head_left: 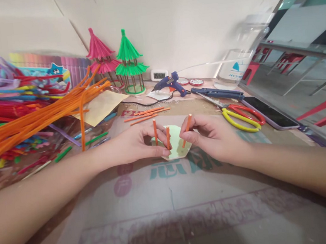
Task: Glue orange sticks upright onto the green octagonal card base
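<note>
A pale green many-sided piece (pixel 176 151) lies flat in front of me, with two short orange sticks standing upright at its left side. My left hand (pixel 150 139) is closed at that side, thumb and fingers around the foot of the nearer upright stick (pixel 168 137). The other upright stick (pixel 155 132) rises beside the fingers. Between thumb and fingertips, my right hand (pixel 206 135) pinches a third orange stick (pixel 186 131), slightly tilted over the piece's right side. Whether its lower end touches the piece I cannot tell.
Loose orange sticks (pixel 147 115) lie behind my hands. Further back are a blue glue gun (pixel 170 84), pink (pixel 102 54) and green (pixel 129 63) pagoda models. Scissors (pixel 242 117), pliers (pixel 218 93) and a phone (pixel 269 112) sit right; pipe cleaners (pixel 34 116) heap left.
</note>
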{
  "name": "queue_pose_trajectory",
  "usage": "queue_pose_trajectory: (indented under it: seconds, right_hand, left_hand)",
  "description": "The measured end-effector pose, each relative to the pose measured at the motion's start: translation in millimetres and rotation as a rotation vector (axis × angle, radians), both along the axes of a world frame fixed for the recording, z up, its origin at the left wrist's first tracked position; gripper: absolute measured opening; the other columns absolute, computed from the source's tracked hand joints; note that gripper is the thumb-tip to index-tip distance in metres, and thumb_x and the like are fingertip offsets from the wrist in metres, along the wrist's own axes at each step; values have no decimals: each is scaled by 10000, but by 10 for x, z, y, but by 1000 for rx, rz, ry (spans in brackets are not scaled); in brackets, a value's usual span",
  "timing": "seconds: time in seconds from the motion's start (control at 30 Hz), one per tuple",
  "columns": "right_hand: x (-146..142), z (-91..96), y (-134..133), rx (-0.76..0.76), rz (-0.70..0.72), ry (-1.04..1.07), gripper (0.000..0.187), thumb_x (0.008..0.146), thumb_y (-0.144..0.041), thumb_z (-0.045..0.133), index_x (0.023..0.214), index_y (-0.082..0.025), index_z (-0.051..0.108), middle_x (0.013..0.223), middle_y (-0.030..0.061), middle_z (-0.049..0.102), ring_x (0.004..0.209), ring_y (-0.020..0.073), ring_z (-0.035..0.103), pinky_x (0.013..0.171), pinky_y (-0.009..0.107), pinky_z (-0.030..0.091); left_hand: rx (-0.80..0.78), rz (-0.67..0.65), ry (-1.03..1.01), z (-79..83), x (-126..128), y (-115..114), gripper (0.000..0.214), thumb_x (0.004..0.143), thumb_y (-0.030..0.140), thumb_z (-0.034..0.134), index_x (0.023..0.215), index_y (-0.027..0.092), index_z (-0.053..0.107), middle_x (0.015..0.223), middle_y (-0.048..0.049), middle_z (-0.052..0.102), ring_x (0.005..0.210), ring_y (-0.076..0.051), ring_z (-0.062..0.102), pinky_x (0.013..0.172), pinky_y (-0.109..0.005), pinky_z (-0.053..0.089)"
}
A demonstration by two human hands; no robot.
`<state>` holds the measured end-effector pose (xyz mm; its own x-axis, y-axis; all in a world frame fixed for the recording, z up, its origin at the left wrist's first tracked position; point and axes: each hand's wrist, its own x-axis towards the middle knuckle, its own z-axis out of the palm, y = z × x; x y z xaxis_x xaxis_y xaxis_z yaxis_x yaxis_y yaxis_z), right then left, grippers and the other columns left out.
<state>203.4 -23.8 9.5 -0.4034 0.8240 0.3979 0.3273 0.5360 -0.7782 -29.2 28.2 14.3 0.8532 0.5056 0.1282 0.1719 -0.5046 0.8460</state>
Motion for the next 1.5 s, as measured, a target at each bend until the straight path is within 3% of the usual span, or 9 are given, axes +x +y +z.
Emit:
queue_pose_trajectory:
  seconds: [0.4,1.5]
  right_hand:
    - [40,-25,-55,37,14,-74,179,946,-268,578,789,-182,589,734,3,610,682,139,546,655,283,423]
    - [28,-18,-54,17,49,-110,193,944,-257,574,764,-190,573,724,-5,616,670,129,540,649,275,419]
  left_hand:
    - [22,2,33,15,10,10,33,857,236,740,865,211,759,982,-9,724,905,-162,679,855,-292,520]
    - [39,11,80,13,11,29,96,863,309,739,878,215,750,1016,-5,728,888,-149,676,839,-263,515]
